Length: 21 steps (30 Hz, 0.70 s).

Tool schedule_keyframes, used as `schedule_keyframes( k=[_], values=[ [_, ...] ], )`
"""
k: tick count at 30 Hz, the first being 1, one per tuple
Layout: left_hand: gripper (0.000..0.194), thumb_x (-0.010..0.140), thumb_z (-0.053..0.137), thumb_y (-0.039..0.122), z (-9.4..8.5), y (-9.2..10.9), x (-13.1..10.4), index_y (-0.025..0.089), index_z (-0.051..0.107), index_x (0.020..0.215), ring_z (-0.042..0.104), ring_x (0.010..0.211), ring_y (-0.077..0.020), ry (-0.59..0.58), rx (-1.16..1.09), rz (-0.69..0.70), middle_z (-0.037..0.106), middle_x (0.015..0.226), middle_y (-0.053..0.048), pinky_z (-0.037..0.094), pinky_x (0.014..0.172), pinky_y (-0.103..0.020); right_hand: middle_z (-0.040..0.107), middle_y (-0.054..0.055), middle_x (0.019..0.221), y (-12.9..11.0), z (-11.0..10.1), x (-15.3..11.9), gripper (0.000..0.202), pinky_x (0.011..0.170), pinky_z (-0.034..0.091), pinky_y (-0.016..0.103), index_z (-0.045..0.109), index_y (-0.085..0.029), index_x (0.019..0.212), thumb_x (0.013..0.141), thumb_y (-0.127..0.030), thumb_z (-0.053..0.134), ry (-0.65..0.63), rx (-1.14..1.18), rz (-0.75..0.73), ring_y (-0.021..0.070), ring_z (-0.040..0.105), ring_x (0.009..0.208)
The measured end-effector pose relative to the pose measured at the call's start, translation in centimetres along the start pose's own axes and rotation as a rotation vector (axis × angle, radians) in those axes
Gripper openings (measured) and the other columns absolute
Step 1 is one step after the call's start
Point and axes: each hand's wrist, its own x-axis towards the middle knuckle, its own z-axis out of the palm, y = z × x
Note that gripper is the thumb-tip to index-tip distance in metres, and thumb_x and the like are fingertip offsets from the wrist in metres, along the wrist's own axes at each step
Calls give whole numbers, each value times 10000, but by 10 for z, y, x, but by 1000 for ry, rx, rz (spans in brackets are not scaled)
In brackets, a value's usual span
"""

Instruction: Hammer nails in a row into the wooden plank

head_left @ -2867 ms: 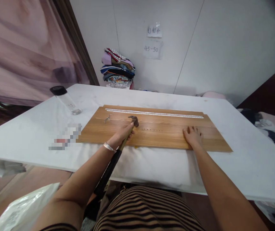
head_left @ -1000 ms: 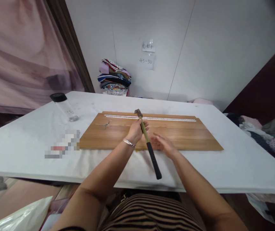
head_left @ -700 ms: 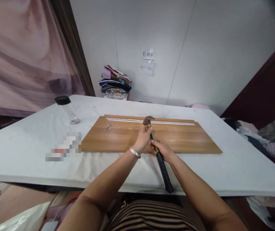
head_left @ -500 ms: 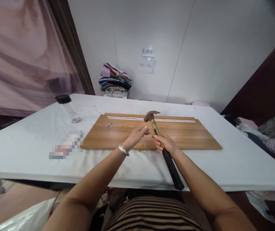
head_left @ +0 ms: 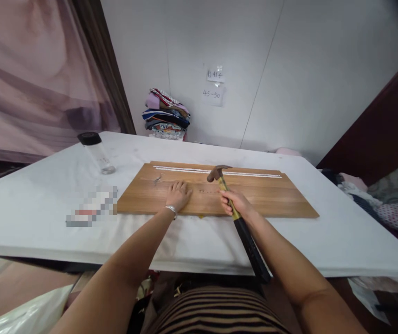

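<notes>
The right hand (head_left: 235,202) is closed around the yellow part of the handle of a hammer (head_left: 234,214), near the head end. The hammer head (head_left: 216,172) is raised just above a wooden board (head_left: 272,197) and points toward 11 o'clock from the grip; the black end of the handle runs back toward 5 o'clock, past the near edge of the table (head_left: 341,241). A short row of small dark dots (nails or holes, too small to tell) lies on the board just left of the right hand, below the hammer head.

The left hand (head_left: 177,194) lies open and flat on the board, palm down, fingers spread toward 12 o'clock. It holds nothing. A silver bracelet (head_left: 171,209) sits on its wrist at the board's near edge.

The board lies flat on the white table with its long side across the view. A white strip (head_left: 247,173) runs along its far edge. A small pile of loose nails (head_left: 157,178) rests on the board at 10 o'clock from the left hand, apart from it.

At 9 o'clock from the board, on the table, stands a clear bottle (head_left: 96,152) with a black cap. A stack of folded cloth (head_left: 167,114) sits against the wall at 12 o'clock, beside two paper notes (head_left: 213,90) stuck to the wall.
</notes>
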Motion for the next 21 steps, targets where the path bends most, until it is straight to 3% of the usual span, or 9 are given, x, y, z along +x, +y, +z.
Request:
schedule_keyframes(
  k=[4,9,14,21],
  values=[
    [372,1019,516,363,8,-5,-1,207,710,1295,478,1487,-346,3,25,12,640,1515,-174,334,1243,-511,457,-117,571,5,-5,5,324,348,277,195,526,-241,877,793,-402,794,-16,-21,41,69,352,386],
    [396,1026,508,377,6,-6,-1,206,703,1325,483,1483,-345,-1,45,14,622,1544,-172,336,1247,-508,511,-79,614,-24,-6,19,177,390,321,197,601,-224,967,847,-296,709,-56,-18,103,93,419,441],
    [387,1022,521,358,3,-5,-4,202,712,1320,488,1494,-342,-1,52,-5,624,1545,-173,344,1253,-505,518,-65,616,-45,-11,41,133,410,329,195,622,-208,979,889,-299,654,-224,0,189,94,400,446],
    [339,998,565,350,3,-10,-7,210,736,1255,515,1476,-339,14,45,-10,651,1511,-163,357,1252,-492,511,-68,595,-24,-40,65,174,387,299,202,649,-187,1013,897,-317,650,-384,-88,276,91,385,413]
  ],
)
